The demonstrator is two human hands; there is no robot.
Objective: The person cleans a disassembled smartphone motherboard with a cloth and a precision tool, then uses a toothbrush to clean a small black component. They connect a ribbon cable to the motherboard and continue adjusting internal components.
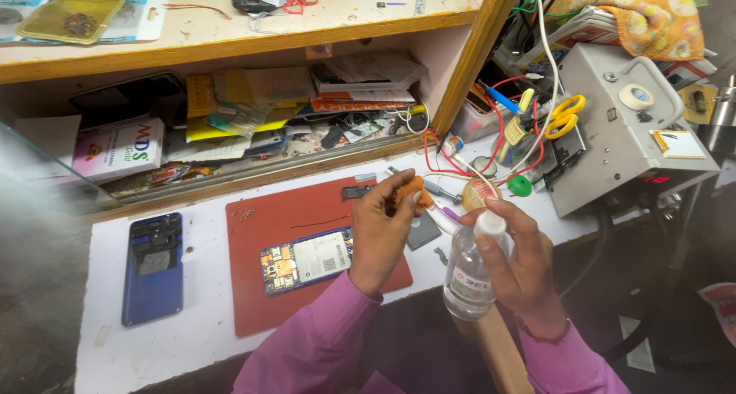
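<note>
Pinching a small orange pad or cloth (409, 194) between its fingertips, the left hand (383, 229) hovers over the right edge of the red work mat (264, 294), while the right hand (515, 260) is wrapped around a clear plastic bottle (469, 275) with a white cap, held upright just off the front edge of the white bench top (153, 344); the bottle's label is a pale band with red print, partly covered by the fingers. On the mat, just left of the left wrist, lies an opened phone (305, 260) showing its circuit board and a white-labelled battery. A blue phone back (152, 267) lies well apart to the left on the bench. Behind the hands stands a grey metal box (625, 129) with a white tape roll and a yellow-edged sticker on top, and yellow-handled scissors (566, 114) beside red and white wires. In the shelf recess sit a white carton with pink and red lettering (119, 149), yellow packets and stacked paper leaflets, their details too cluttered to make out. What the orange piece really is cannot be told, since the fingers hide most of it.
</note>
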